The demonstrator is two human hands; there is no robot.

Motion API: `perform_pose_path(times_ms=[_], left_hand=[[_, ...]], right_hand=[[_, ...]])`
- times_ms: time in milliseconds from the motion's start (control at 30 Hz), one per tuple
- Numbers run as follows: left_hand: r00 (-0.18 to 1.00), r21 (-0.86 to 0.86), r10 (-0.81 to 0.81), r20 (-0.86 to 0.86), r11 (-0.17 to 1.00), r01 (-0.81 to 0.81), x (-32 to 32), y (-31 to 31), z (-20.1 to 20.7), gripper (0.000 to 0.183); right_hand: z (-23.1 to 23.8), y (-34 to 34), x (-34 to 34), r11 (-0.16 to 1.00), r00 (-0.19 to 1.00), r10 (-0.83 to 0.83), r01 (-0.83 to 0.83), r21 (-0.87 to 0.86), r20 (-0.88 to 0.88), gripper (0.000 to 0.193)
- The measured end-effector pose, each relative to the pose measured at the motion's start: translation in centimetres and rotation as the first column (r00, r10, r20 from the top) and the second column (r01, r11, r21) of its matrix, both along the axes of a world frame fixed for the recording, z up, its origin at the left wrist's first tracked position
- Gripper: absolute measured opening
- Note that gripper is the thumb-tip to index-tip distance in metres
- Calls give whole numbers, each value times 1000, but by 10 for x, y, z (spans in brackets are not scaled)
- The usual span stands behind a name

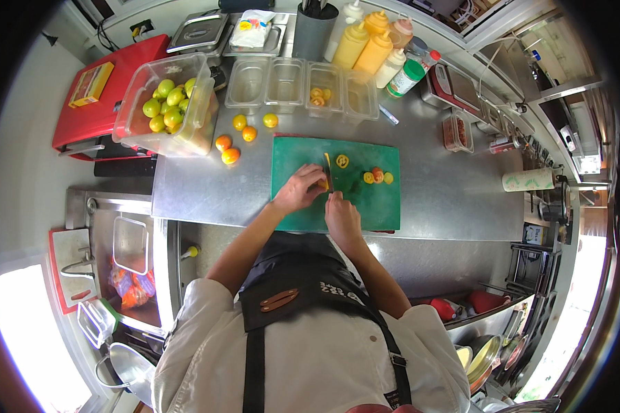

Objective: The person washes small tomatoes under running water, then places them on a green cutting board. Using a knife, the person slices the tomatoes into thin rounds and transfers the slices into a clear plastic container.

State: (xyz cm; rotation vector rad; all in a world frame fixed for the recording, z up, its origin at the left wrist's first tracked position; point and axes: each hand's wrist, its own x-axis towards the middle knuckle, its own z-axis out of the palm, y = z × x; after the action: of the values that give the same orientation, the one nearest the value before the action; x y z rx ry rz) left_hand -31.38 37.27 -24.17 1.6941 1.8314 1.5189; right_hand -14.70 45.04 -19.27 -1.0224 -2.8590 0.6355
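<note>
My left hand (300,189) is closed over the middle of a green cutting board (372,210), fingertips pressed on a small yellow-orange tomato piece (324,184), mostly hidden. My right hand (342,216) grips a knife (328,167). Its narrow blade points away from me, right beside the left fingertips. A thin yellow sliver lies along the blade's far end. One tomato slice (342,161), with its seed pockets showing, lies flat to the right of the blade. Farther right sits a small row of cut tomato pieces (377,176), red and yellow-green.
Several whole tomatoes (231,156) rest left of the board. Behind them stands a clear bin (200,124) of green tomatoes. Clear containers (286,82), one holding cut tomato, line the back, near squeeze bottles (373,54) and a grey knife holder (315,33). A sink (103,241) lies left.
</note>
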Motion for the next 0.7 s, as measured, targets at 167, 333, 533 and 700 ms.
perform_pose_path(times_ms=[167,333,533,700], left_hand=[[1000,10,-3,-20,1000,3,-1,0,0,34],[999,-9,-6,-32,1000,5,-1,0,-5,34],[999,13,-22,-31,1000,22,-1,-1,-7,36],[999,18,-29,-37,999,29,-3,-2,-6,38]], right_hand=[[-5,7,-16,1000,1000,14,-14,-8,-27,23],[2,-4,4,998,995,55,-54,11,-78,24],[5,0,-3,999,997,1,3,-43,82,19],[0,3,-10,999,999,36,-37,13,20,19]])
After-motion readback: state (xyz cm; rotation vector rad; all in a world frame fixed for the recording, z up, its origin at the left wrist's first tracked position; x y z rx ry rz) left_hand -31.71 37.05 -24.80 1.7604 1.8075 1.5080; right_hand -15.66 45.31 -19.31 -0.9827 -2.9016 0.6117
